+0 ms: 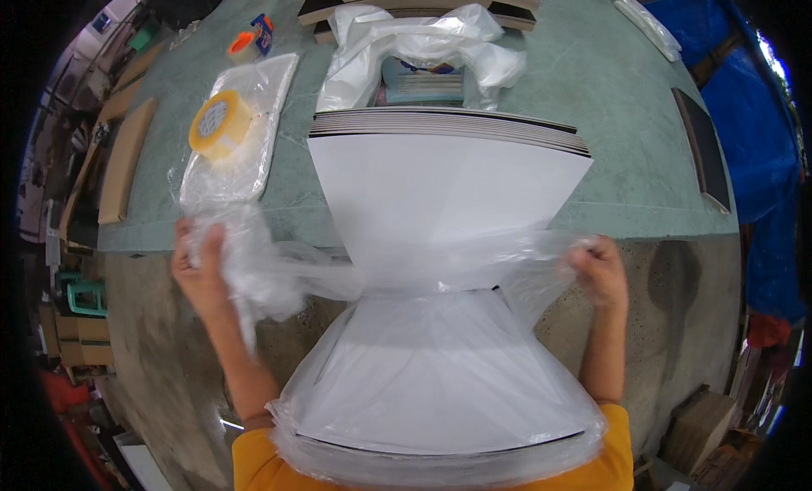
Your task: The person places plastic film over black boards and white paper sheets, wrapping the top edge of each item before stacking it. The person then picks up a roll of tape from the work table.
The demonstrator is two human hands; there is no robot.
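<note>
A stack of large flat white boards with dark edges runs from the green table toward my body. A clear plastic bag covers its near half, with the bag's mouth bunched across the middle of the stack. My left hand grips a crumpled bunch of the bag's mouth at the left. At the right, my right hand grips the other side of the bag's mouth. Both hands sit just past the table's near edge.
On the green table lie a roll of yellowish tape on a stack of flat clear bags, a small orange tape roll, an open plastic bag holding stacked booklets, more boards at the far edge, and a dark panel. Blue tarp hangs right.
</note>
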